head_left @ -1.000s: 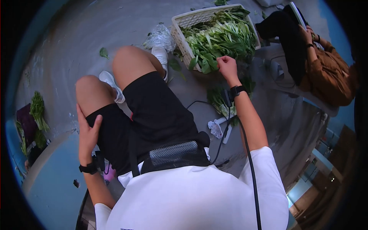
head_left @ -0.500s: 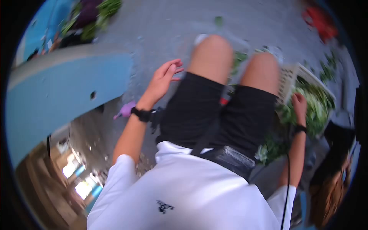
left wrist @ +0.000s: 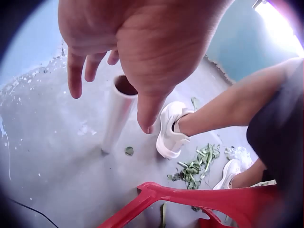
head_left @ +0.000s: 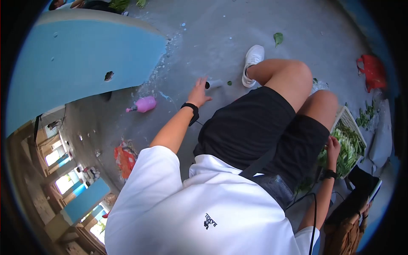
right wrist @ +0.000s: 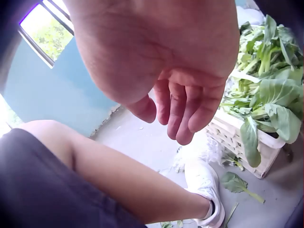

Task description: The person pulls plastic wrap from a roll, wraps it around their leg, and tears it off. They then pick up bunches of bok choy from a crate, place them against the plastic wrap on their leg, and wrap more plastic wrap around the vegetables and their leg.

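- Step in hand, my read: picking up the pale roll (left wrist: 116, 121) (looks like plastic film on a hollow core), no grip on it yet
- Roll location: stands upright on the floor (left wrist: 80, 166), off the person's left side, near a white shoe (left wrist: 172, 130), with a small leaf piece (left wrist: 129, 151) beside its base
- Left hand (head_left: 197, 93): stretched out to the roll's top end, thumb and fingers spread, nothing gripped; can't tell if it touches, the hand covers part of the rim
- Right hand (right wrist: 161, 71): hangs beside the crate (right wrist: 232, 140) of leafy greens (right wrist: 280, 95), fingers loosely bent, nothing visible in it
- Hands well apart, neither clamped on anything
- Next move calls for: left thumb and fingers closed round the upper end of the roll, then a straight lift
- Risk: tall narrow shape, so a sideways nudge could tip it; a lift swung wide could also catch the red plastic frame (left wrist: 152, 192)
- Right hand probably isn't needed until the roll is up
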`<state>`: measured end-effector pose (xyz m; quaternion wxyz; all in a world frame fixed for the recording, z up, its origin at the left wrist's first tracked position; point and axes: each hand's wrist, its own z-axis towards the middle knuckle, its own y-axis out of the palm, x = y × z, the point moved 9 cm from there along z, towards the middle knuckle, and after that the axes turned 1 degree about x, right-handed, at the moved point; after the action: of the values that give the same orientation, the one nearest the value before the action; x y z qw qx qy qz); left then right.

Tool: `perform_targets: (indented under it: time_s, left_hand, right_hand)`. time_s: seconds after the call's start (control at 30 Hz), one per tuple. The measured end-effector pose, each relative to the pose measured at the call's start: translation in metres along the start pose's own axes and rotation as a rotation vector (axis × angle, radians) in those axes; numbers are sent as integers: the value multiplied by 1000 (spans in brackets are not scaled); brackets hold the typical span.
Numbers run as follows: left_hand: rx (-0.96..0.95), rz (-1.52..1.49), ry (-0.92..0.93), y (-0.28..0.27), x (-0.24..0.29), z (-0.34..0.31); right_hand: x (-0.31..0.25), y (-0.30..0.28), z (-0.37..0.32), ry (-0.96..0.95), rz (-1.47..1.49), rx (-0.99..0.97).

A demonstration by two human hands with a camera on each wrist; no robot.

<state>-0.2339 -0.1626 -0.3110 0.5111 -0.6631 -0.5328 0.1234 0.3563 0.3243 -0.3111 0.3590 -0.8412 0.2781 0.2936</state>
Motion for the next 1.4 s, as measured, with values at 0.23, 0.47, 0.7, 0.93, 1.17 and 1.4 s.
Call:
perform_targets:
  time_s: [0.23, 0.47, 0.7, 0.93, 1.17, 1.4]
  left_hand:
    - [55, -191, 54, 24, -20, 40]
    - [29, -642, 226, -176, 90, -41]
    - [230, -837, 610, -342, 196, -150]
    - [65, -874, 713, -325, 261, -153]
    - [3, -822, 751, -298, 300, -147]
    - [-80, -808, 755, -281, 327, -143]
  right_hand:
    - [-170, 7, -75, -240, -93, 75]
    - [-385, 161, -178, -672, -145, -161]
    - [-509, 282, -279, -1135, -20, -460]
    - [-506, 245, -296, -1191, 125, -430]
    - [-439, 212, -241, -816, 361, -497]
    - [-433, 193, -245, -909, 250, -414]
